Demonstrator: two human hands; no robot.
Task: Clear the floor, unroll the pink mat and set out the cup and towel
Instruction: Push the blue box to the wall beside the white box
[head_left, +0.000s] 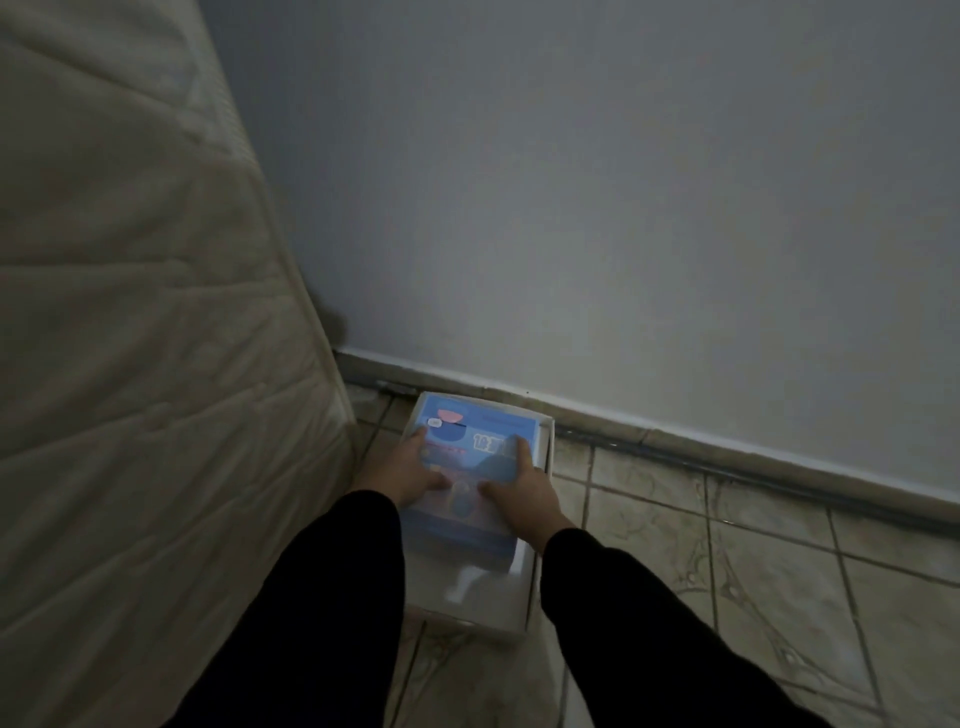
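A blue printed box (478, 426) lies on top of a white box (467, 597) on the tiled floor, close to the wall's skirting. My left hand (408, 470) grips the blue box's left side, fingers spread over its top. My right hand (519, 491) grips its right side, thumb on top. Both arms are in black sleeves. No pink mat, cup or towel is in view.
A quilted beige mattress (130, 338) leans upright at the left, right beside the boxes. A plain grey wall (623, 208) with a skirting board (675, 441) runs behind. Beige floor tiles (727, 597) extend to the right.
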